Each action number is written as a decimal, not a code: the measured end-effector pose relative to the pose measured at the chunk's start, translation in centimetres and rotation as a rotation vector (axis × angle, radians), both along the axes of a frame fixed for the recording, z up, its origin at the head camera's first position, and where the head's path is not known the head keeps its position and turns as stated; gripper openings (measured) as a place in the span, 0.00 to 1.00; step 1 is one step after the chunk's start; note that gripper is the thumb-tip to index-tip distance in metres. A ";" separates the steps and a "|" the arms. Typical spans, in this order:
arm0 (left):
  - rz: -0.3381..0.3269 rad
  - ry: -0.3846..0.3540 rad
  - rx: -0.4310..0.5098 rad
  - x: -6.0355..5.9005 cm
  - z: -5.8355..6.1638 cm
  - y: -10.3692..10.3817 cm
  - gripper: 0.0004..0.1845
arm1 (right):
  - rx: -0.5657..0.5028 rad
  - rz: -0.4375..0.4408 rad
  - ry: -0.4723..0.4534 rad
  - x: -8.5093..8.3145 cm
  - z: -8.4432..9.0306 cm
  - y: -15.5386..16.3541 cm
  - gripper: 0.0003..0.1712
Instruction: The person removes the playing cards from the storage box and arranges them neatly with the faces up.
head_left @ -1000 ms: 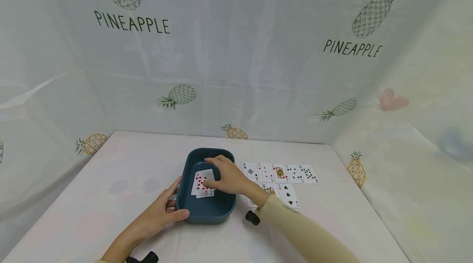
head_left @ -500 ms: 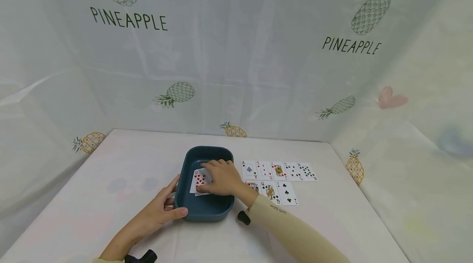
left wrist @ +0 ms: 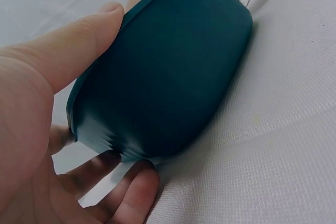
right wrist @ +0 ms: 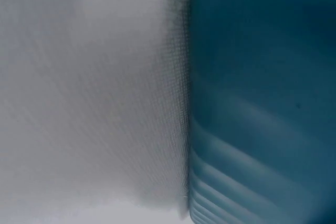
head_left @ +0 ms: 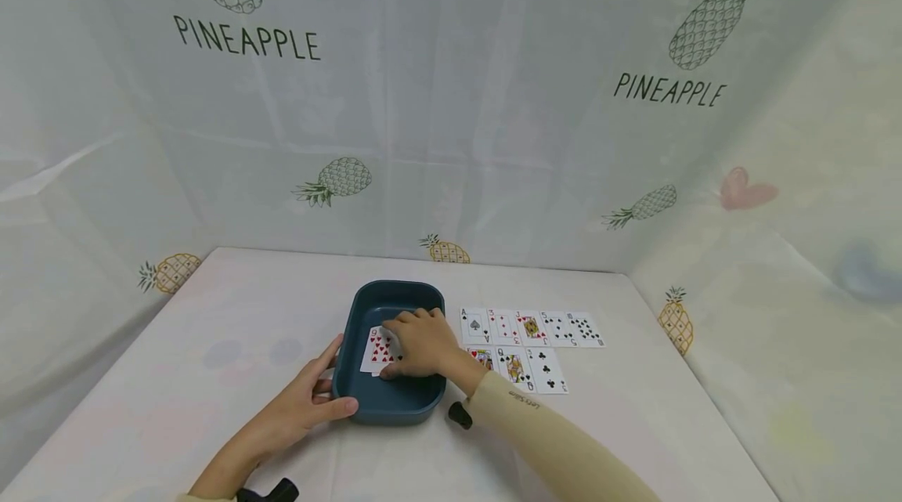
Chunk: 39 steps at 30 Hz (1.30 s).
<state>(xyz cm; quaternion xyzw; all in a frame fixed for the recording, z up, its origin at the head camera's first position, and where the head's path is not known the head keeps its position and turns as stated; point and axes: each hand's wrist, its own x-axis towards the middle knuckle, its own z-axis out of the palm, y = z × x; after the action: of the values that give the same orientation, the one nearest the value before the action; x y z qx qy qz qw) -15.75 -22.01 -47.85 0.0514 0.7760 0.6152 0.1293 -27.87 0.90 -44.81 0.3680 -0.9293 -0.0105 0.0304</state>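
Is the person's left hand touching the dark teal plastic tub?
Touching. The left wrist view shows the left hand with thumb on the dark teal plastic tub rim.

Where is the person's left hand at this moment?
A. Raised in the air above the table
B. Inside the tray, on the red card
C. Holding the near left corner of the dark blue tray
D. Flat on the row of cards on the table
C: the left hand grips the near left corner of the dark blue tray, thumb along its rim and fingers under its side, as the left wrist view also shows.

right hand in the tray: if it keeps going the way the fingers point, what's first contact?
Likely the cards themselves. The right hand points toward the tray's left side, fingertips already at the red-pip card on the floor of the blue tray. Past the cards comes the tray's left wall, where the left hand holds outside. Depth is uncertain.
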 end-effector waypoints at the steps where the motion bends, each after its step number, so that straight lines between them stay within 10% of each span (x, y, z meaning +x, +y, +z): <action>1: 0.005 -0.002 -0.005 0.0 0.0 0.0 0.54 | -0.001 0.002 0.000 0.0 0.0 0.0 0.49; 39: 0.005 -0.016 -0.012 0.0 0.2 -0.1 0.54 | -0.199 0.050 -0.055 -0.5 0.0 0.7 0.48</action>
<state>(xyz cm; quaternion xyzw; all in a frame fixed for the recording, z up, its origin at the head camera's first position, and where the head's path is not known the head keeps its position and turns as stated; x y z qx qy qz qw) -15.75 -22.07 -47.67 0.0441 0.7786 0.6114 0.1342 -28.33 1.57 -44.84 0.3866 -0.9167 0.0924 0.0417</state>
